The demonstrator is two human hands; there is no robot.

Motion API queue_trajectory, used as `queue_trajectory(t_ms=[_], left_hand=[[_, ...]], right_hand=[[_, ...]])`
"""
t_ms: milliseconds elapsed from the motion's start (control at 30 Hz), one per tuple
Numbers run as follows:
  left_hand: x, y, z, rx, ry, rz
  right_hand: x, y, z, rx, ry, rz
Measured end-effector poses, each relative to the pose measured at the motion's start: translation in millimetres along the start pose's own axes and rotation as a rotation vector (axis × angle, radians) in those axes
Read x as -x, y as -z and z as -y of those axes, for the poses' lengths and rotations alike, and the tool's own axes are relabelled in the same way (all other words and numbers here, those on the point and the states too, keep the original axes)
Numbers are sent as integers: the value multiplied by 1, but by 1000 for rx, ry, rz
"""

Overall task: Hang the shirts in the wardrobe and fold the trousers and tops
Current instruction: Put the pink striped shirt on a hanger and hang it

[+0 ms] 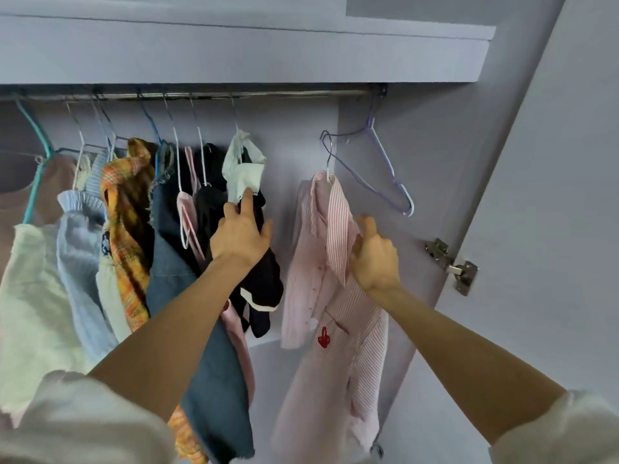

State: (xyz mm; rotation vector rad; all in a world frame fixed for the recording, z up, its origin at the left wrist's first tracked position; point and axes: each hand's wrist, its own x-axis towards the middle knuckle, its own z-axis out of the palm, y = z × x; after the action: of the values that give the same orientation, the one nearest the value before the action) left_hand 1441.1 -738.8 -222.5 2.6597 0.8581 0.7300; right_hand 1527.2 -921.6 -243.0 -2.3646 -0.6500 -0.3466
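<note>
While the pink striped shirt (335, 296) is dangling on a wire hanger (330, 159) below the wardrobe rail (201, 94), the person's right hand (375, 259) is pinching the shirt's collar, thumb up and fingers curled round the fabric, so the shirt is hanging just to the left of and beneath that hand. The hanger's hook is sitting below the rail and not over it, near the rail's right end, beside an empty purple hanger (385, 169) hooked at the right end bracket. The left hand (243, 234) is reaching to the row of clothes hung along the middle of the rail; its fingers are mostly straight, the forefinger touching the white collar (243, 172) of a dark garment (258, 286), the palm pressing against the dark cloth. Further toward the rail's left end are hanging a denim piece (187, 296), an orange plaid top (129, 229), a pale blue knit (80, 246) and a cream garment (30, 313). A door hinge (455, 266) is showing on the wardrobe's right side.
</note>
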Motion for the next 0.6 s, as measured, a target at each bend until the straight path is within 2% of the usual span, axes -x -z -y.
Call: queue_trajectory(t_ms=[133,333,600], left_hand=[[-14,-13,11,-54,-70,-107],[-18,-26,21,-129,-106,-169],[-25,-23,18,-165,-39,-95]], right_hand=[[-43,-26,23,-43,150,-93],[-103,-62,61,-91,245,-150],[-112,-89,79,-119,242,36]])
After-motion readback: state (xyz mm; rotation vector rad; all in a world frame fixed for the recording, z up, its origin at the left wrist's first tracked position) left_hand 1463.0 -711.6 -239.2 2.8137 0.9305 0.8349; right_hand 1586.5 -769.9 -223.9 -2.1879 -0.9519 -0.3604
